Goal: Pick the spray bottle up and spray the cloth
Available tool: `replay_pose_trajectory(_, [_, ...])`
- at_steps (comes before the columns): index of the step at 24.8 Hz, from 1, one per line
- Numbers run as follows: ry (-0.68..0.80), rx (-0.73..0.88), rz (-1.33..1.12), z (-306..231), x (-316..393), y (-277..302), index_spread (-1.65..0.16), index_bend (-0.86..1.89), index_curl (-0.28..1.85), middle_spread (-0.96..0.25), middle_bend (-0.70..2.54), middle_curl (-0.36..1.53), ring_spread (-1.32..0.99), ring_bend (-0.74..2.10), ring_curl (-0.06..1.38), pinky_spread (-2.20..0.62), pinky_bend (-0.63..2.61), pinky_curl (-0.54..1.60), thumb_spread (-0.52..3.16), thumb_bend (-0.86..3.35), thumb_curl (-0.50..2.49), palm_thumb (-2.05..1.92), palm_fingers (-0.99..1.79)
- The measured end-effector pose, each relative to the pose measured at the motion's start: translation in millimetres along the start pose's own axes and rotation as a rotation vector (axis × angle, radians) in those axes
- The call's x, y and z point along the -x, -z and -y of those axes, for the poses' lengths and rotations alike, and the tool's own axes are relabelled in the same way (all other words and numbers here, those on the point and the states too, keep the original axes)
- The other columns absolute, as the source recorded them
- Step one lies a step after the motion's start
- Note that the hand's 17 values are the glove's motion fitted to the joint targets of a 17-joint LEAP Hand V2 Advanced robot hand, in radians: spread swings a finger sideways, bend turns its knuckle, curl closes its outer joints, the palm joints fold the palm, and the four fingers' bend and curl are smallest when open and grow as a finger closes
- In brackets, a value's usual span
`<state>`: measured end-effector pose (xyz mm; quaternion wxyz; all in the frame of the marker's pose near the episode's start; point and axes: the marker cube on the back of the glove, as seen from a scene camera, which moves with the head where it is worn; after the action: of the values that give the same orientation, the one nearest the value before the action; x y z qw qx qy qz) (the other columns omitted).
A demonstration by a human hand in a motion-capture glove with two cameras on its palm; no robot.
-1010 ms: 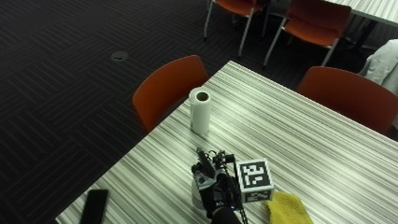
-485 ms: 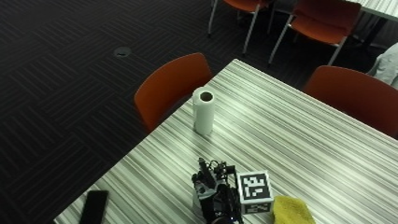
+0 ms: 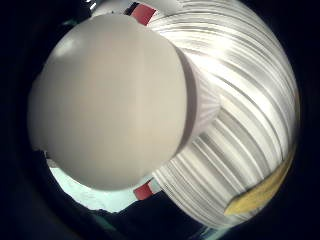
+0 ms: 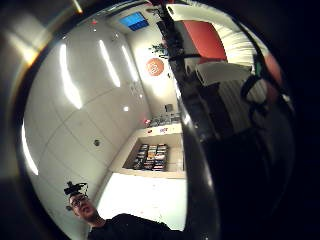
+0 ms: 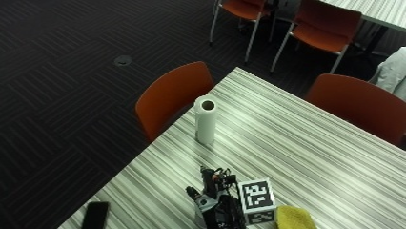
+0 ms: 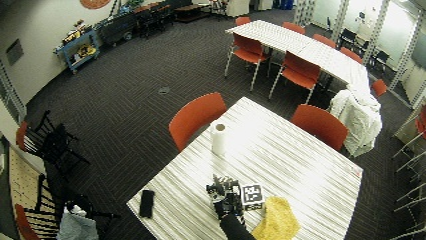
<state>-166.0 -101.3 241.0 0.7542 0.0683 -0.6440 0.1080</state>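
My gloved right hand (image 5: 216,212) is low over the striped table (image 5: 304,143) near its front edge, also seen in the wide outside view (image 6: 226,202). A yellow cloth (image 5: 295,219) lies flat right beside it, seen too in the wide view (image 6: 276,225) and the little finger side palm view (image 3: 260,192). A pale rounded body, apparently the spray bottle (image 3: 115,100), fills much of that palm view, close to the palm with the table behind it. In the outside views the hand hides the bottle. Whether the hand grips it does not show.
A white paper towel roll (image 5: 205,119) stands upright near the table's left edge, beyond the hand. A black phone (image 5: 95,215) lies at the front left corner. Orange chairs (image 5: 174,95) (image 5: 358,102) stand against the left and far sides.
The outside camera has shifted a little. The hand stays at about the same spot beside the cloth, perhaps slightly nearer the front edge.
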Motion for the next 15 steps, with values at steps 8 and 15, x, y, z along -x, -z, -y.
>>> replay_pose_trajectory(8, [-0.045,0.079,-0.028,-13,-17,-6,-0.34,0.04,0.49,-0.11,0.10,0.48,-0.03,0.26,0.48,0.12,0.51,0.33,0.89,-0.05,0.66,1.01,-0.03])
replay_pose_trajectory(15, [0.005,0.128,-0.035,-8,4,-5,-0.40,0.11,0.39,-0.13,0.13,0.40,-0.01,0.28,0.42,0.14,0.54,0.33,0.90,-0.03,0.61,0.99,-0.03])
